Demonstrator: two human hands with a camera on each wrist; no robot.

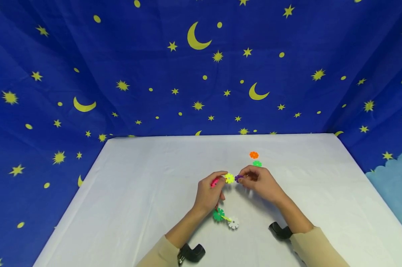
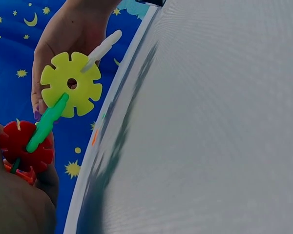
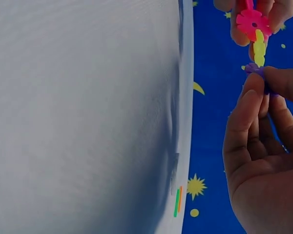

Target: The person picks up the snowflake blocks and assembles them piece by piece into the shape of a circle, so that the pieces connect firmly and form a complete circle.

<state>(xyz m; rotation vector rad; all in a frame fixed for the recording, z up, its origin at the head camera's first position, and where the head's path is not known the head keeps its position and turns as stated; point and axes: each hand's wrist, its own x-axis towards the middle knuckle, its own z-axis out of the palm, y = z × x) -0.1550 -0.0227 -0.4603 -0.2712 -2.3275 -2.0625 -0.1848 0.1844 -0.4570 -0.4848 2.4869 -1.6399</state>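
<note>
My left hand point(image 1: 209, 193) grips a chain of notched plastic flower discs by its pink disc point(image 1: 215, 182). A yellow disc point(image 1: 229, 178) sticks out from the pink one toward the right. Below the hand hang a red disc point(image 2: 25, 146), a green disc point(image 1: 218, 214), a second yellow disc point(image 2: 83, 92) and a white disc point(image 1: 233, 223), each slotted into its neighbour. Between thumb and fingertips, my right hand point(image 1: 261, 182) pinches a purple disc point(image 1: 239, 178). Its rim is right at the first yellow disc's edge, partly covered by the fingers.
An orange disc point(image 1: 254, 155) and a light green disc point(image 1: 257, 163) lie on the white table point(image 1: 137, 193), just beyond the right hand. Black devices point(image 1: 192, 253) sit at both wrists. A blue curtain with moons and stars point(image 1: 160, 74) stands behind the table and along its sides.
</note>
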